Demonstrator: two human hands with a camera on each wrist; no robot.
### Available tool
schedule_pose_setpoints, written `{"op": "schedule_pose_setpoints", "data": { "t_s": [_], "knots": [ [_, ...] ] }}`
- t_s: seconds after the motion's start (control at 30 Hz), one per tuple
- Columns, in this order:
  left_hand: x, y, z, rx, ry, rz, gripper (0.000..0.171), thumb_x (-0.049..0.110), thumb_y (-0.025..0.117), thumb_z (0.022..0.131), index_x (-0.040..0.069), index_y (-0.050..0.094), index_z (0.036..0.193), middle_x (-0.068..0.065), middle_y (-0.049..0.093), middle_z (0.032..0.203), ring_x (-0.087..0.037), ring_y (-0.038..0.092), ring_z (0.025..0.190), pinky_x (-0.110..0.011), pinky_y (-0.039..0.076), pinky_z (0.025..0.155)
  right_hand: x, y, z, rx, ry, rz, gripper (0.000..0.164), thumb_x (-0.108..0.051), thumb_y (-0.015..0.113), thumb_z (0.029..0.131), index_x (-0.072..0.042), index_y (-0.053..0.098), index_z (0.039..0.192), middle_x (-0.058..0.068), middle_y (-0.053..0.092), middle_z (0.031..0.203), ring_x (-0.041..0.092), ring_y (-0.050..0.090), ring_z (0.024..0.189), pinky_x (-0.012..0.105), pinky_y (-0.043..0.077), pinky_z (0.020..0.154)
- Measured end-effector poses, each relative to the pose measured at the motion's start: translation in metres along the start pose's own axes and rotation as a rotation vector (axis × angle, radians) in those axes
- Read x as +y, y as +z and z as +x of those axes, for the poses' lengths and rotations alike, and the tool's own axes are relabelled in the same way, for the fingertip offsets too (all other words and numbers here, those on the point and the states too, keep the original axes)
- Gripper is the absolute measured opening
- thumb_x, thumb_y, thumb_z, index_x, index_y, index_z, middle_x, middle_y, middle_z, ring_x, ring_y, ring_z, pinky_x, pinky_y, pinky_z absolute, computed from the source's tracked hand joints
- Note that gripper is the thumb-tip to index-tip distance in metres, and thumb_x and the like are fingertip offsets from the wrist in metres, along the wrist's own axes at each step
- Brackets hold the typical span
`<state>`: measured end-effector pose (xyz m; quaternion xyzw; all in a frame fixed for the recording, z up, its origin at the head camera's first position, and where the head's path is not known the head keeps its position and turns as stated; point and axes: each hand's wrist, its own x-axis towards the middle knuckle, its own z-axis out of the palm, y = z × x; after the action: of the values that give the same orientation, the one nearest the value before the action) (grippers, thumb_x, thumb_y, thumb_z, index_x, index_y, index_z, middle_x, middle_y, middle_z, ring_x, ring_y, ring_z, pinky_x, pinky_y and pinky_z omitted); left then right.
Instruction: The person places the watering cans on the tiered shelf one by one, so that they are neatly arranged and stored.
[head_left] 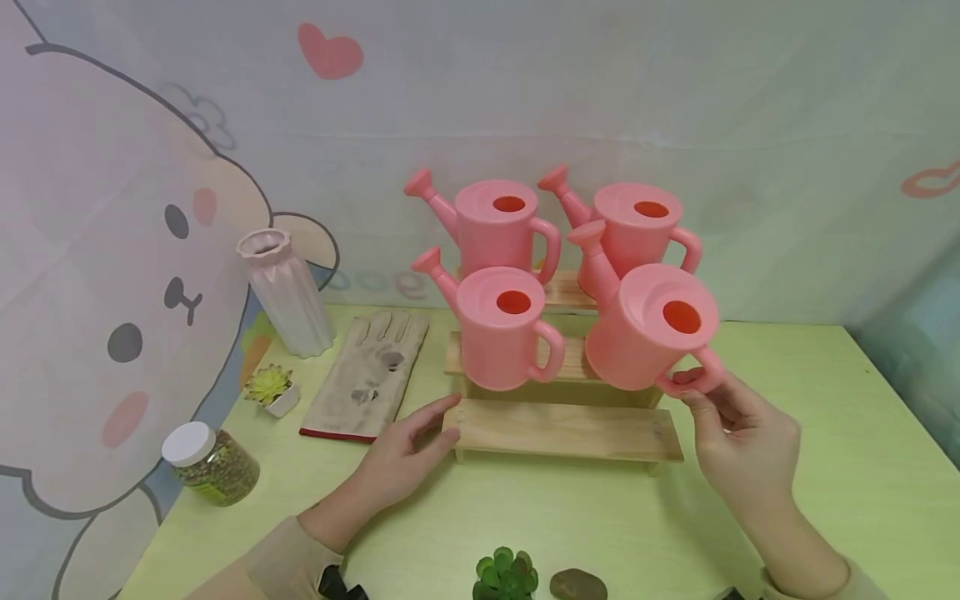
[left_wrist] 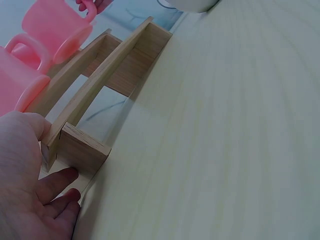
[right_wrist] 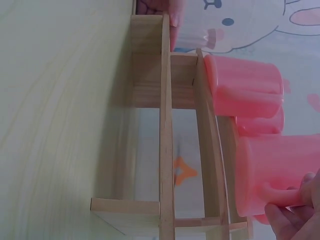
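Note:
A pink watering can leans to the left over the right end of the middle step of a wooden stand. My right hand pinches the lower part of its handle between thumb and fingers. At the stand's left end, my left hand holds the lowest step, with digits above and below the board in the left wrist view. Another pink watering can stands upright on the left of the middle step. Behind, two more watering cans, one left and one right, are on the top step.
Left of the stand lie a stained work glove, a tilted pale vase, a small potted succulent and a white-lidded jar of granules. A green succulent and a dark stone sit at the near edge. A printed cloth hangs behind.

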<state>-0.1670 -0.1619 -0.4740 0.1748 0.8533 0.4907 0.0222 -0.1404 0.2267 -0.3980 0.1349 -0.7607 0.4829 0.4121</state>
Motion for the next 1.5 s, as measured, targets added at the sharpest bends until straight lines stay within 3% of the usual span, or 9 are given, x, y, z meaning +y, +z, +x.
{"op": "schedule_pose_setpoints", "data": {
  "t_s": [0.53,0.8,1.1,1.27,1.5],
  "knots": [
    [0.000,0.000,0.000,0.005,0.015,0.000,0.051,0.049,0.061,0.100,0.038,0.051,0.149,0.008,0.050,0.156,-0.022,0.053,0.142,-0.046,0.042,0.119,-0.003,0.000,-0.001,-0.038,0.041,-0.057,0.018,0.009,0.077,0.083,-0.005,0.079,0.095,0.009,0.078,0.087,-0.008,0.073,0.076,0.018,0.023,0.037],
    [0.002,0.000,0.000,0.005,0.014,0.010,0.052,0.049,0.061,0.101,0.035,0.051,0.149,0.008,0.051,0.156,-0.022,0.053,0.142,-0.046,0.043,0.119,-0.002,-0.004,-0.005,-0.061,0.095,-0.141,0.036,0.007,0.078,0.083,-0.013,0.080,0.113,-0.024,0.074,0.088,-0.015,0.069,0.074,0.009,0.035,0.043],
    [0.004,-0.001,0.000,0.003,0.013,0.007,0.052,0.048,0.062,0.101,0.035,0.051,0.149,0.006,0.050,0.156,-0.021,0.052,0.143,-0.045,0.042,0.120,-0.005,-0.006,-0.002,-0.078,0.115,-0.197,0.030,0.000,0.080,0.085,-0.017,0.080,0.111,-0.037,0.069,0.092,-0.019,0.065,0.068,0.009,0.038,0.043],
    [0.003,-0.001,-0.001,0.002,0.016,0.008,0.051,0.047,0.062,0.101,0.035,0.051,0.149,0.006,0.050,0.156,-0.021,0.051,0.143,-0.044,0.042,0.120,-0.007,-0.008,-0.002,-0.096,0.166,-0.215,0.036,-0.005,0.081,0.086,-0.023,0.078,0.117,-0.036,0.069,0.088,-0.015,0.062,0.060,0.013,0.033,0.040],
    [0.002,0.000,-0.001,-0.001,0.027,-0.005,0.051,0.046,0.062,0.101,0.033,0.051,0.150,0.004,0.050,0.157,-0.022,0.051,0.144,-0.045,0.042,0.120,-0.007,-0.010,-0.001,-0.097,0.208,-0.241,0.033,-0.009,0.082,0.086,-0.024,0.079,0.116,-0.036,0.070,0.087,-0.018,0.065,0.066,0.012,0.036,0.041]
  ]
}}
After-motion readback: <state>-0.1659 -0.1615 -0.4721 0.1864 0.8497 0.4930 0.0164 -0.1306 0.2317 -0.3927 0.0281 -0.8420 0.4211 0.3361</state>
